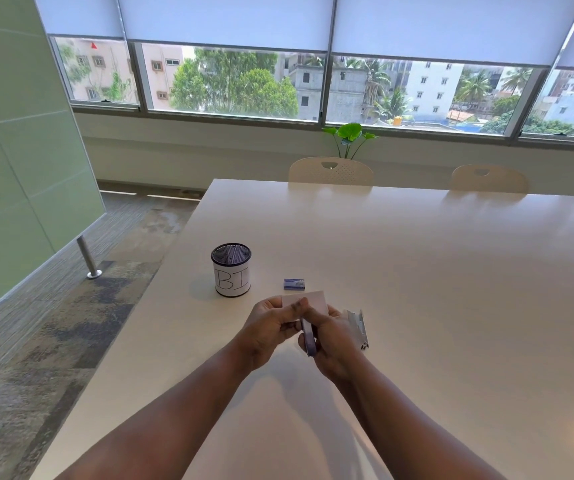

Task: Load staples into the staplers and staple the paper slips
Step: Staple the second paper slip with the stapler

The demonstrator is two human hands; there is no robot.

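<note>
a purple stapler (309, 336) is held in the right hand (334, 344), its long side pointing away toward the paper slip (308, 304) pinched by the left hand (268, 329). it looks loaded and ready, maybe. a second stapler (358, 329) lies open just right of the grip, not yet filled. the staple box (294, 284) sits beyond.

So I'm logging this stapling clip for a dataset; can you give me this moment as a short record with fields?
left hand: pinches the white paper slip at its left edge
right hand: grips a purple stapler, its front at the slip
second stapler: silvery, swung open, just right of the right hand
staple box: small, blue, lying beyond the hands
mesh cup: black, paper label reading "BI", left of the box
surface: white table
</note>
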